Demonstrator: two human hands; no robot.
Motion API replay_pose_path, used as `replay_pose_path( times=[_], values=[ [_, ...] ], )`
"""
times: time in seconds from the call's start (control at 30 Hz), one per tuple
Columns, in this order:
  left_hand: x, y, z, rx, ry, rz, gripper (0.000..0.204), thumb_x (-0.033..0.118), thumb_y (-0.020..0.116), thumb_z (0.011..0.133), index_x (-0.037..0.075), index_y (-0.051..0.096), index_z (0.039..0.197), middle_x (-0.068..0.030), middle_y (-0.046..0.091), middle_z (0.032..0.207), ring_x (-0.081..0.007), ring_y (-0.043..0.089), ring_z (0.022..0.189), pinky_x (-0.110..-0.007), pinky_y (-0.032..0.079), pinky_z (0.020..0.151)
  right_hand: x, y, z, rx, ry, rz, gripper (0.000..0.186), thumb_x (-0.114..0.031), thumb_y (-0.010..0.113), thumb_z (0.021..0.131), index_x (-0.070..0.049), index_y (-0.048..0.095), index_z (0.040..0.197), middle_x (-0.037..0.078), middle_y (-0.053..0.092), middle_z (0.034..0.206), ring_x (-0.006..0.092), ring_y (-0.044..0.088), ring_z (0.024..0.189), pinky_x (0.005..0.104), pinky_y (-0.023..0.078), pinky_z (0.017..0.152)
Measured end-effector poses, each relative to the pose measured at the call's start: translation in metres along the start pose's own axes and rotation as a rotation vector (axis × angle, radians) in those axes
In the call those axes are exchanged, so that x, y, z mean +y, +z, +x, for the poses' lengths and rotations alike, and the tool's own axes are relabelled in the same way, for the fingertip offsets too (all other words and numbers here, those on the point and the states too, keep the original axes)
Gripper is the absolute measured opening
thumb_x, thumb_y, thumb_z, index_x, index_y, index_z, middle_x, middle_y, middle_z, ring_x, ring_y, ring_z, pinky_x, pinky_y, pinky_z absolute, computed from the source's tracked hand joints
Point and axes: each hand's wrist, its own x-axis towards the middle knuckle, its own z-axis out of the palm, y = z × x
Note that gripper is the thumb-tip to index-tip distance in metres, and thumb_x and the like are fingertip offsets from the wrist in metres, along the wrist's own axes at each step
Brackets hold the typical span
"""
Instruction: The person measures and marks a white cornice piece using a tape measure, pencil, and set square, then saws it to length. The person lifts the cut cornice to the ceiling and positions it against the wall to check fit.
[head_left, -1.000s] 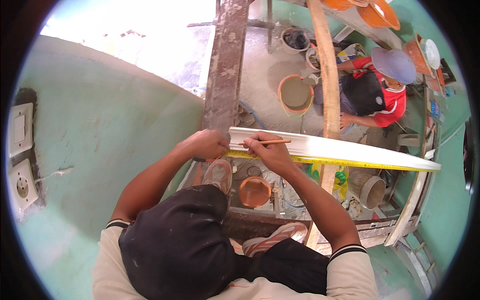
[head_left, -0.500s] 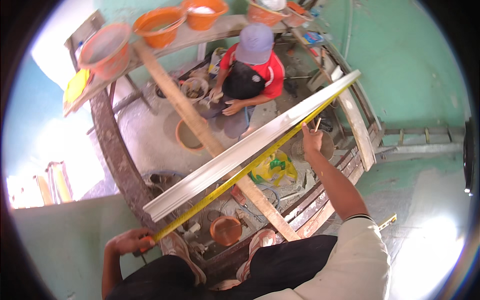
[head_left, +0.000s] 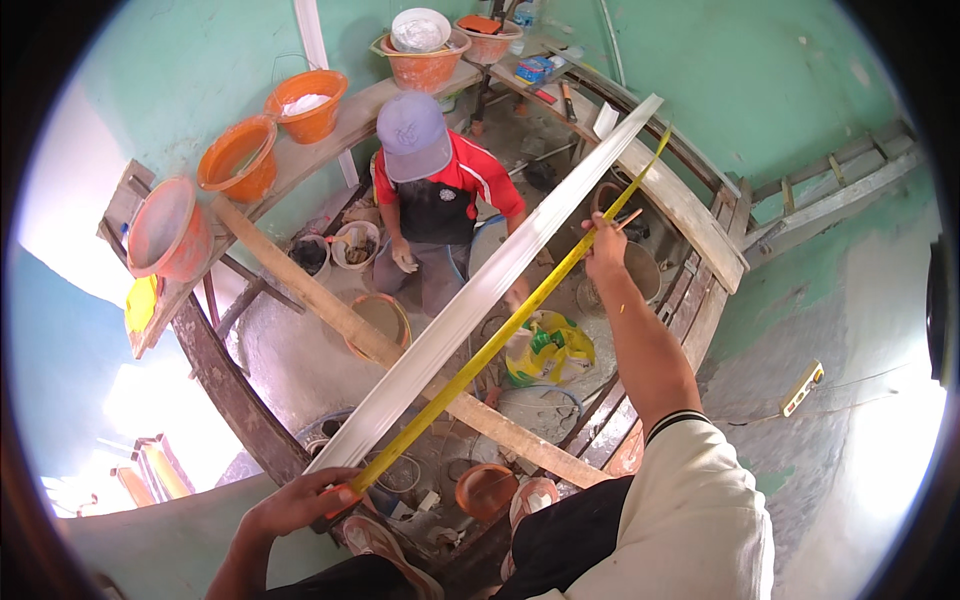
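The moulding (head_left: 487, 285) lies left of the tape measure (head_left: 487, 350).

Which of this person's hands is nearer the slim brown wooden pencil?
Right: the right hand holds the pencil; the left hand is farther off, at the near end of the long yellow measuring tape.

White moulding (head_left: 490, 281): one. Yellow tape measure (head_left: 511, 324): one. Pencil (head_left: 629, 218): one. Wearer's hands (head_left: 606, 252): two. Co-worker (head_left: 445, 200): one. Cap (head_left: 415, 138): one. Orange tubs (head_left: 258, 180) on planks: five. White bowl (head_left: 420, 33): one. Yellow-green bag (head_left: 548, 350): one. Ladder (head_left: 850, 192): one. Spirit level (head_left: 802, 388): one.
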Motion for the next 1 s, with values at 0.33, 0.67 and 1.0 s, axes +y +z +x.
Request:
replay_pose_path(
  times=[0.33, 0.67, 1.0],
  values=[
    [0.103, 0.015, 0.014, -0.037, -0.123, 0.128, 0.057, 0.047, 0.054, 0.106, 0.005, 0.055, 0.145, -0.0086, 0.063, 0.122, -0.0173, 0.057, 0.112, -0.032, 0.045, 0.098, -0.021, -0.047, 0.025, 0.052, 0.094, -0.121, 0.018, -0.025, 0.060, 0.104, -0.008, 0.061, 0.106, 0.010, 0.071, 0.085, 0.0147, 0.043, 0.043, 0.0316, 0.032, 0.038],
    [0.100, 0.036, 0.052, -0.046, -0.142, 0.132, 0.063, 0.050, 0.060, 0.102, 0.003, 0.057, 0.143, -0.0089, 0.064, 0.122, -0.0179, 0.057, 0.115, -0.032, 0.044, 0.100, 0.006, -0.082, 0.012, 0.030, 0.178, -0.093, 0.019, -0.029, 0.058, 0.106, -0.010, 0.061, 0.105, 0.009, 0.071, 0.088, 0.0118, 0.041, 0.048, 0.0254, 0.030, 0.041],
    [0.093, 0.013, 0.102, 0.143, 0.015, 0.010, 0.071, 0.048, 0.069, 0.097, 0.002, 0.050, 0.148, -0.0115, 0.063, 0.127, -0.0175, 0.061, 0.109, -0.031, 0.052, 0.090, 0.052, 0.004, -0.153, -0.543, 0.552, -0.064, 0.013, -0.020, 0.068, 0.100, -0.012, 0.058, 0.098, 0.005, 0.068, 0.087, 0.0037, 0.035, 0.048, 0.0228, 0.027, 0.041]
  ],
)
